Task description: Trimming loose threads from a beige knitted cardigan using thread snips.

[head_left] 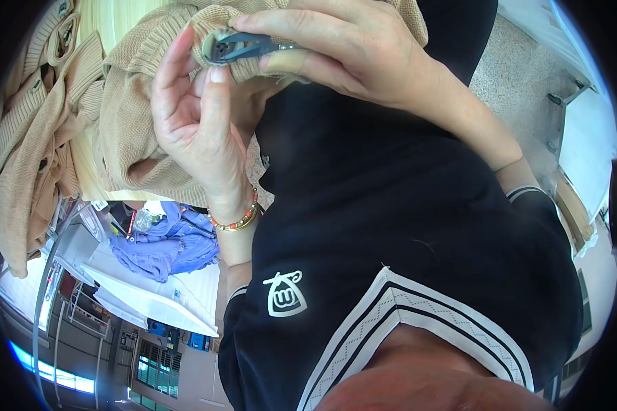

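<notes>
Two hands meet at the top of the view over a tan knit (127, 130). The left hand (199, 130) is half curled, its fingertips pinching a fold of the knit near a small round patch of it. The right hand (343, 44) is closed around a small blue-grey clipper (243, 46), thumb on top and fingers wrapped beneath; the clipper's tip points toward the left fingertips and touches the knit just above them. A beaded bracelet (236, 220) circles the left wrist. More tan knits (27, 137) lie piled to the left of the left hand on a pale wood table (116, 20). Below that wrist sits a purple cloth (168, 246).
</notes>
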### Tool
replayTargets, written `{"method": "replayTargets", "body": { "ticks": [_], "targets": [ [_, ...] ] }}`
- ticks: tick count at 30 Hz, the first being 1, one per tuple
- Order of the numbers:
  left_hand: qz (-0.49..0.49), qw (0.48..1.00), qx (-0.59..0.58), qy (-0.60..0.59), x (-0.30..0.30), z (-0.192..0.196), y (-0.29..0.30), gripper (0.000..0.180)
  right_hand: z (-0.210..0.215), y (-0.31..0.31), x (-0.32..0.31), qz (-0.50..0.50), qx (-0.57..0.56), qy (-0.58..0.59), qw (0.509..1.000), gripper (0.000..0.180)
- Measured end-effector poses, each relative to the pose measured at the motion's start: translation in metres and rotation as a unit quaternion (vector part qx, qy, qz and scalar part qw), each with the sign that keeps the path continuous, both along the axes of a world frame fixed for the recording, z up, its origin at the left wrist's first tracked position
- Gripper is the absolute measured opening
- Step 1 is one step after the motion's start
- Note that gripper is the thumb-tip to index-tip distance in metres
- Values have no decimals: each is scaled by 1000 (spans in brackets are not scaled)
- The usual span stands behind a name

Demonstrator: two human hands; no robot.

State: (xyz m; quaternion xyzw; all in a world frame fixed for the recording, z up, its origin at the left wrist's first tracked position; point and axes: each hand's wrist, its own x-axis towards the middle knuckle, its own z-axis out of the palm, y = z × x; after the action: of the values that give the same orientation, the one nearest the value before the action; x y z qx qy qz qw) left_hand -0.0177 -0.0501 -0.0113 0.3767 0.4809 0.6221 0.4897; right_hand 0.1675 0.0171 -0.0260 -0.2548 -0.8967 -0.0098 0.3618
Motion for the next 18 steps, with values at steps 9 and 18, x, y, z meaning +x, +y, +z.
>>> {"method": "replayTargets", "body": {
  "ticks": [9, 18],
  "targets": [
    [4, 1000, 14, 3, 11, 0, 0, 45, -3, -4, -3, -32, 39, 21, 998, 40],
    [-19, 999, -27, -21, 2, 2, 2, 47, 0, 3, -2, 140, -318, 247, 905, 43]
  ]
}}
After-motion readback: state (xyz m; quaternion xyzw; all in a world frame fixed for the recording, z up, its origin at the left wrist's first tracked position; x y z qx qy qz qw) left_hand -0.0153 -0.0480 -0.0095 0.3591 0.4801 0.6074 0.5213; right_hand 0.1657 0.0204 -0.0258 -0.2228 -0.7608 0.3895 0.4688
